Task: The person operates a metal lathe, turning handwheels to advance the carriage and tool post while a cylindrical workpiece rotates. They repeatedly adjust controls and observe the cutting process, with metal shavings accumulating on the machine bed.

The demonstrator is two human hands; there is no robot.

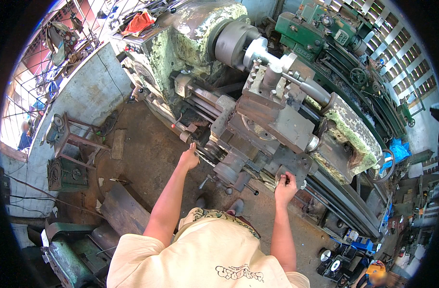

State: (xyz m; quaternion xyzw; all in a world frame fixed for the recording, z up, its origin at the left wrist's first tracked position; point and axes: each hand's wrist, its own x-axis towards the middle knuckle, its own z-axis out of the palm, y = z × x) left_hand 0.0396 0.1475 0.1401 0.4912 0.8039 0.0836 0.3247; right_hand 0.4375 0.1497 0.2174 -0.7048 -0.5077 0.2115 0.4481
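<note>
In front of me stands a large worn lathe (190,21) with peeling pale-green paint. Its chuck (234,44) bears a shiny flanged shaft (262,52), and the tailstock (346,132) is at the shaft's other end. The tool post (272,79) sits on the cross slide, near the shaft. My left hand (189,156) is closed at a rod along the lathe's front, beside a round collar (186,137); its grip is partly hidden. My right hand (286,186) is closed at the carriage's right edge, fingertips together by a flat plate (296,165). Between my hands is the carriage handwheel (225,174).
A second, green lathe (301,36) stands behind. At the left are a bench grinder (55,127) on a metal stand and a dark green box (68,175). Green machinery (68,259) lies behind me at lower left. Another person (375,273) is at the lower right, near blue-and-black equipment.
</note>
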